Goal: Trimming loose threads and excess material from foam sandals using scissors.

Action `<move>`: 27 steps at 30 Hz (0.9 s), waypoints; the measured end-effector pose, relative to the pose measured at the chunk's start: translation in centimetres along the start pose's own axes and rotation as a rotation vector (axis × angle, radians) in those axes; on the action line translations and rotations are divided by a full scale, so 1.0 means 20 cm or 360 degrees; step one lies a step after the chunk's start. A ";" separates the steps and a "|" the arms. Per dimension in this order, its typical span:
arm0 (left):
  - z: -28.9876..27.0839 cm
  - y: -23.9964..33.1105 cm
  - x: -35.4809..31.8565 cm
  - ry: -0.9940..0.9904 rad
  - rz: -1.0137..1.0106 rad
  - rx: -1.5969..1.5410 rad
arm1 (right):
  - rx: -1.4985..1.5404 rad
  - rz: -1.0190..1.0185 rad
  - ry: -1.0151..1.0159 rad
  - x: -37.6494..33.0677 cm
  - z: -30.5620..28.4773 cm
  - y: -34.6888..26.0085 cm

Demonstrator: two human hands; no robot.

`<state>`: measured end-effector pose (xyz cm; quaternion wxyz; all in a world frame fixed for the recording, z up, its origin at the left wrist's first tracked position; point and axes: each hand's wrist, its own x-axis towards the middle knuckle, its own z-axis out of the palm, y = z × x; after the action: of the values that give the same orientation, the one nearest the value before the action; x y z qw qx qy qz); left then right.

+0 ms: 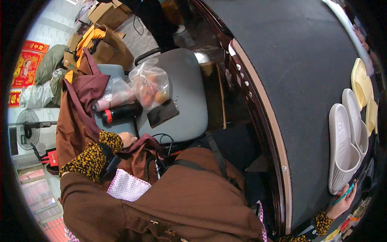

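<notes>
On the right, my right hand [342, 202] is closed around a slim teal pen-like tool [345, 194] with a dark tip. It is beside the toe end of a pale grey slipper [343, 141], which lies on the dark tabletop [294, 80]. A second grey slipper [351, 99] overlaps it, and yellow slippers [362, 82] lie farther back. My left hand [128, 139] is on the left, low at the chair's edge, against a maroon garment [86, 90]. Its fingers look curled, and whether they grip the cloth is hidden.
On the grey chairs [185, 80] are a clear bag of round fruit [151, 86], a black bottle [123, 113] with a red band, and a dark phone [162, 113]. A fan [28, 128] and cardboard boxes [109, 16] stand beyond. The table's edge [270, 109] curves between chairs and tabletop.
</notes>
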<state>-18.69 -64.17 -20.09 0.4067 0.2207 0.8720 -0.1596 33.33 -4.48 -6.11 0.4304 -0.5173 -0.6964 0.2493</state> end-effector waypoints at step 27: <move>-0.14 0.69 -0.13 -0.0115 0.1085 0.0808 | -0.0071 0.0231 -0.0002 -0.02 0.02 -0.08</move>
<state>-11.85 -51.94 -17.70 0.3992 0.5839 0.6673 -0.2334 32.23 -5.37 -5.20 0.3990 -0.5757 -0.6628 0.2648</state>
